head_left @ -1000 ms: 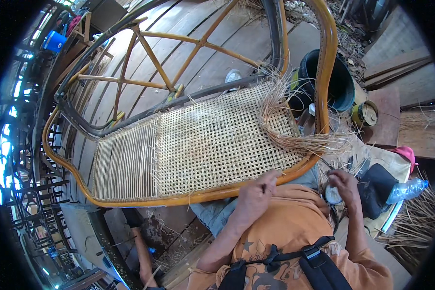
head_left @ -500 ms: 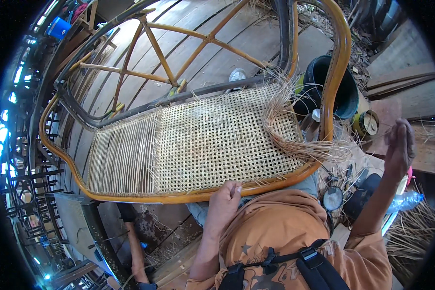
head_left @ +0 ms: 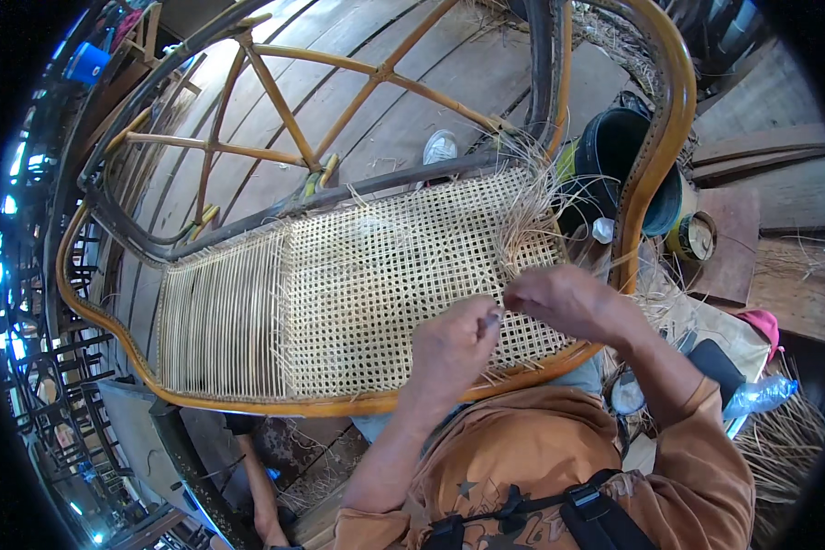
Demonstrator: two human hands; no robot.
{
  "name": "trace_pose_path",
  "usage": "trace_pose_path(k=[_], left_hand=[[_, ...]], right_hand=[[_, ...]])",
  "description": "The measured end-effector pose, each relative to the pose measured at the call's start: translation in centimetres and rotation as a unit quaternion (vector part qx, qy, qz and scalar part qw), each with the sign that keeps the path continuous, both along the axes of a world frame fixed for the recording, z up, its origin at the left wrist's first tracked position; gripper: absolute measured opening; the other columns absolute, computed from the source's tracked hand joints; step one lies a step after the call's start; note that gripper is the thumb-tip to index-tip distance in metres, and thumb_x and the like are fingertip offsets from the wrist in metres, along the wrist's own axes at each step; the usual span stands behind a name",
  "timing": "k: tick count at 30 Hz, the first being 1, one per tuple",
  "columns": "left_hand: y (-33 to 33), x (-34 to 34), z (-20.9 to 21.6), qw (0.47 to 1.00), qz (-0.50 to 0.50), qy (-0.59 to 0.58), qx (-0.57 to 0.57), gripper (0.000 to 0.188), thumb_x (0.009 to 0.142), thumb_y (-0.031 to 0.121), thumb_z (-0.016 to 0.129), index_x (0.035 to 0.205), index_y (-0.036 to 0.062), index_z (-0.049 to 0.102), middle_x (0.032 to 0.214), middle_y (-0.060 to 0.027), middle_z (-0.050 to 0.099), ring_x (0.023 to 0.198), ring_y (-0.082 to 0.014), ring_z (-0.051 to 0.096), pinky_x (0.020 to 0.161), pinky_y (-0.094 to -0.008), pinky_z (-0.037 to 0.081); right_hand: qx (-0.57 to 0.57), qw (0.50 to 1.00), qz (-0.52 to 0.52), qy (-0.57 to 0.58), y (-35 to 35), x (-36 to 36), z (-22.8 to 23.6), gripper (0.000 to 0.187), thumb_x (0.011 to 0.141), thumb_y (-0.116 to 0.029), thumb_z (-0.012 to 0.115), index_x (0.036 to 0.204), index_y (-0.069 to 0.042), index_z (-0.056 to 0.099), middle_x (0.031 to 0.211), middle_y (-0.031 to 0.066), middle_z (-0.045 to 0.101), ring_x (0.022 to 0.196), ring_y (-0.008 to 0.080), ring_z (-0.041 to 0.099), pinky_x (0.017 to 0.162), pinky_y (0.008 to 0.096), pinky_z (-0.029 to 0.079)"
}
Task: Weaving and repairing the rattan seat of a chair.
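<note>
A woven cane seat panel point(head_left: 376, 293) fills a curved rattan frame point(head_left: 325, 403) across my lap. Its right part is an open lattice, while the left part shows mostly parallel strands. Over the lattice's lower right, my left hand point(head_left: 454, 353) is closed, thumb against fingers. Close beside it, my right hand point(head_left: 559, 298) is closed too, fingertips pinched and turned toward the left thumb. Whatever the two hands pinch is too thin or hidden to make out. Behind my right hand, a bundle of loose cane strands point(head_left: 527, 234) lies along the panel's right edge.
Dark buckets point(head_left: 662, 203) and a tin can point(head_left: 692, 236) stand beyond the frame's right side. A plastic bottle point(head_left: 763, 396) lies at the right, by more cane strands point(head_left: 784, 458). Another person's arm point(head_left: 261, 495) shows at lower left. Crossed rattan poles point(head_left: 380, 73) span the frame's far side.
My right hand has come down from the raised far right to meet the left over the lattice. My left hand has moved up and right from the front rail, onto the panel.
</note>
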State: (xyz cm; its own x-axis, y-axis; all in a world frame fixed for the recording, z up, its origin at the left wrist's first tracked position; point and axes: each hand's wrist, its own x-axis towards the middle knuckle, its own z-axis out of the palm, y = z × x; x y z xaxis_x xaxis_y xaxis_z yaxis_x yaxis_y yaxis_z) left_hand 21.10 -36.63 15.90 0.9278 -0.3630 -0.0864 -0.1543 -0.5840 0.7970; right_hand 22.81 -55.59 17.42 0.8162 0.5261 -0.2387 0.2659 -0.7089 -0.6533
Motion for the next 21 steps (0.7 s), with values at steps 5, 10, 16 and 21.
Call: trace_pose_path(k=[5, 10, 16, 21], left_hand=[[1.1, 8.5, -3.4, 0.977, -0.012, 0.028, 0.210, 0.028, 0.089, 0.030, 0.043, 0.089, 0.0046, 0.056, 0.082, -0.0183, 0.063, 0.079, -0.0335, 0.063, 0.072, -0.0452, 0.047], [-0.3, 13.7, -8.2, 0.956, -0.092, 0.174, 0.219, 0.029, 0.090, 0.024, 0.043, 0.087, -0.0027, 0.053, 0.076, -0.0215, 0.059, 0.072, -0.0349, 0.058, 0.070, -0.0446, 0.044], [-1.9, 18.3, -13.4, 0.953, -0.129, 0.202, 0.183, 0.030, 0.092, 0.027, 0.044, 0.088, -0.0014, 0.054, 0.075, -0.0180, 0.060, 0.070, -0.0298, 0.059, 0.066, -0.0414, 0.044], [-5.1, 21.9, -16.2, 0.943, -0.172, 0.158, 0.238, 0.029, 0.085, 0.023, 0.047, 0.087, -0.0021, 0.061, 0.080, -0.0238, 0.062, 0.078, -0.0380, 0.062, 0.070, -0.0429, 0.048]], right_hand=[[-0.012, 0.981, -0.157, -0.117, -1.7, 13.5, -2.1, 0.017, 0.085, -0.012, 0.050, 0.096, -0.003, 0.060, 0.079, 0.0136, 0.061, 0.068, 0.0262, 0.060, 0.065, 0.0349, 0.047], [0.121, 0.985, -0.090, 0.083, -2.4, 20.2, -15.5, 0.018, 0.080, -0.017, 0.054, 0.089, -0.003, 0.062, 0.072, 0.0085, 0.061, 0.065, 0.0191, 0.058, 0.061, 0.0315, 0.047], [-0.159, 0.981, -0.049, 0.103, -6.1, 23.1, -19.2, 0.021, 0.070, -0.012, 0.055, 0.086, -0.007, 0.068, 0.081, 0.0157, 0.066, 0.074, 0.0293, 0.064, 0.067, 0.0371, 0.051], [-0.173, 0.978, -0.045, 0.110, -5.4, 24.1, -18.7, 0.021, 0.070, -0.011, 0.056, 0.086, -0.004, 0.068, 0.083, 0.0173, 0.066, 0.078, 0.0313, 0.064, 0.067, 0.0392, 0.051]])
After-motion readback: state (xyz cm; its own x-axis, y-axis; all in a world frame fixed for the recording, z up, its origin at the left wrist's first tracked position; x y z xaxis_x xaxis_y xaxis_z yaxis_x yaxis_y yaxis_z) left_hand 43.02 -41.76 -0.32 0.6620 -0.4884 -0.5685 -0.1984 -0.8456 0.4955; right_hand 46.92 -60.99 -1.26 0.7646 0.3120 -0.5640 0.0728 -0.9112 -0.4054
